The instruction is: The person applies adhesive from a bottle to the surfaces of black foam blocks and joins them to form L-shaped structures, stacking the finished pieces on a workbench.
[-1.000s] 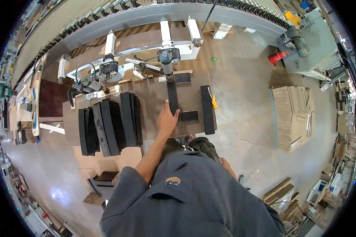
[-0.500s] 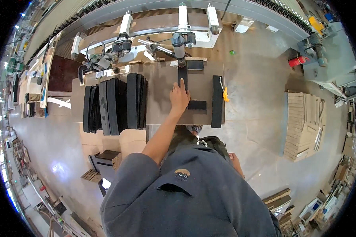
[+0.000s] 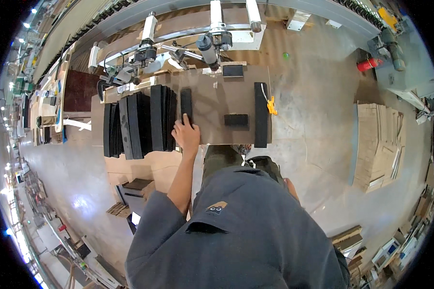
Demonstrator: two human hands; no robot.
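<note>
Because the person's grey-clad torso (image 3: 246,231) fills the lower frame, the right hand is hidden. The left hand (image 3: 187,135) lies flat, fingers spread, on a narrow black strip (image 3: 186,103) on the brown table (image 3: 217,96), beside stacked black strips (image 3: 140,120).

We stood on a polished grey concrete floor (image 3: 318,125) that mirrored the ceiling lamps as bright patches at the lower left of the frame. A long grey conveyor (image 3: 130,14) curved across the top edge. At the right we saw a pallet of flat cardboard sheets (image 3: 378,144), and above it a red cylinder (image 3: 370,64) lying beside grey machinery (image 3: 400,53). Along the left rim, cluttered work benches (image 3: 38,111) receded under a row of lights. Small wooden pallets (image 3: 120,209) sat at the lower left.
</note>
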